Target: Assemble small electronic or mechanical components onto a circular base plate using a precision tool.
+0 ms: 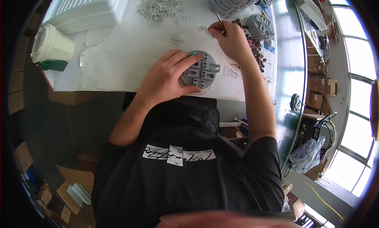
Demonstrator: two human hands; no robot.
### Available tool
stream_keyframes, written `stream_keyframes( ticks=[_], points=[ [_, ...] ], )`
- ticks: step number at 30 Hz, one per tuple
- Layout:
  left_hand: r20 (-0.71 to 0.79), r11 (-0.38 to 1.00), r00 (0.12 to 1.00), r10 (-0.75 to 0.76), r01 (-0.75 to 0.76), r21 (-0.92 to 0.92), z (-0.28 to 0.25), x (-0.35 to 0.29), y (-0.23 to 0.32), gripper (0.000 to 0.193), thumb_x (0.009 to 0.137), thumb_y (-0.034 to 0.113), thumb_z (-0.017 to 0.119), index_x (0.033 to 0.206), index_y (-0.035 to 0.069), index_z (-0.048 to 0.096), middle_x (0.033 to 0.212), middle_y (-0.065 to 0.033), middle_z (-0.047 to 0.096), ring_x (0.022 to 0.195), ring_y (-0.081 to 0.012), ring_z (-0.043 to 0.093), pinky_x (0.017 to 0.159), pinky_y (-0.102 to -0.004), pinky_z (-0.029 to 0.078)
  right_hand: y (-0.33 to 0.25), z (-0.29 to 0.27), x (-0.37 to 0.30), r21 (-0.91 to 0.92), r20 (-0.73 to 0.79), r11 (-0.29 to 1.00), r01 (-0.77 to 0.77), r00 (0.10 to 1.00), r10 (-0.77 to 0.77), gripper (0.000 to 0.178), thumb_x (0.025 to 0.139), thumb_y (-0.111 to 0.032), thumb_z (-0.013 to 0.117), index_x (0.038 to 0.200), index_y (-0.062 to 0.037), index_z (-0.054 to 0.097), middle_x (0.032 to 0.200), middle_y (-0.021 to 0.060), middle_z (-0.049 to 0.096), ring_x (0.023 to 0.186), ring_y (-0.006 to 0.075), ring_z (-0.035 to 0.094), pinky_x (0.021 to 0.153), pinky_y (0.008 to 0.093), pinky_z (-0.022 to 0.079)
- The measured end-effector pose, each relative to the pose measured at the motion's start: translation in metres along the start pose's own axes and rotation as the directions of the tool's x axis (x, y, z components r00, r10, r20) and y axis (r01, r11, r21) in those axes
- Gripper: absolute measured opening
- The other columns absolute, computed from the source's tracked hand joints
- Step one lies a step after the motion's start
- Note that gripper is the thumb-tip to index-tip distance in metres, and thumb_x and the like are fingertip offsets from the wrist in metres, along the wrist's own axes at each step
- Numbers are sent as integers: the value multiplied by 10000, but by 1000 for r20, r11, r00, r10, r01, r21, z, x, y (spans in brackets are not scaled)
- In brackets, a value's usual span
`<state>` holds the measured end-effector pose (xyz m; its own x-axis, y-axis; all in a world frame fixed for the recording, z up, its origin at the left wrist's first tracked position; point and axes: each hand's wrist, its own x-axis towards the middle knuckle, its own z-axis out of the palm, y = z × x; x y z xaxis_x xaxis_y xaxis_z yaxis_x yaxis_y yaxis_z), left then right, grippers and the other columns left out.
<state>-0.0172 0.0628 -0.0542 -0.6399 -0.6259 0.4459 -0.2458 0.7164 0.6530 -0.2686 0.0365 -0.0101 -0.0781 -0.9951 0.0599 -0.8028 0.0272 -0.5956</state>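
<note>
My left hand [167, 74] holds a round grey plastic housing [197, 73] by its rim on the paper-covered table, thumb at the near edge and fingers across the far side. Black slotted fittings sit inside the housing, and a short tab juts from its right. Up and to the right, my right hand [234, 41] is closed in a pinch on a thin metal tool [218, 16]; the tool's exact kind is unclear. Beside those fingertips lie a few small metal clips [203, 29]. Another small group of clips [176, 39] rests just beyond my left hand.
A larger heap of metal clips [158, 10] lies farther back. Stacked grey housings [233, 2] and another round housing [260, 26] stand far right, near small red and black parts [257, 54]. White trays [89, 8] and a pale tub [53, 44] occupy the left.
</note>
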Motion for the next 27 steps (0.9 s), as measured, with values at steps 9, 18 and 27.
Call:
stream_keyframes(
  ticks=[9, 18, 27],
  points=[
    [-23, 1000, 1000, 10, -9, 18, 0, 2, -1, 786, 685, 356, 949, 1379, 136, 653, 1209, -78, 674, 1172, -308, 631, 994, -434, 557, -3, -8, -9, -89, -92, 995, 52, 994, -60, 207, 913, -146, 766, 1086, -33, 781, 873, 86, 776, 707, 146, 685, 697, 301, 543],
    [-21, 999, 999, -42, 41, -35, -1, -1, -1, 811, 679, 332, 959, 1398, 133, 640, 1234, -80, 680, 1178, -305, 638, 984, -430, 562, -19, -17, -21, 143, 151, 975, -173, 977, 151, 330, 881, -136, 814, 1128, 16, 658, 830, 84, 748, 701, 115, 671, 647, 288, 522],
    [-22, 993, 996, -82, 80, -83, 0, 0, -2, 832, 655, 309, 979, 1390, 113, 641, 1245, -100, 687, 1168, -324, 650, 984, -438, 559, -19, -4, -30, 113, 256, 971, -210, 951, 176, 406, 877, -121, 829, 1168, 44, 599, 827, 105, 737, 727, 94, 673, 638, 265, 510]
  ],
)
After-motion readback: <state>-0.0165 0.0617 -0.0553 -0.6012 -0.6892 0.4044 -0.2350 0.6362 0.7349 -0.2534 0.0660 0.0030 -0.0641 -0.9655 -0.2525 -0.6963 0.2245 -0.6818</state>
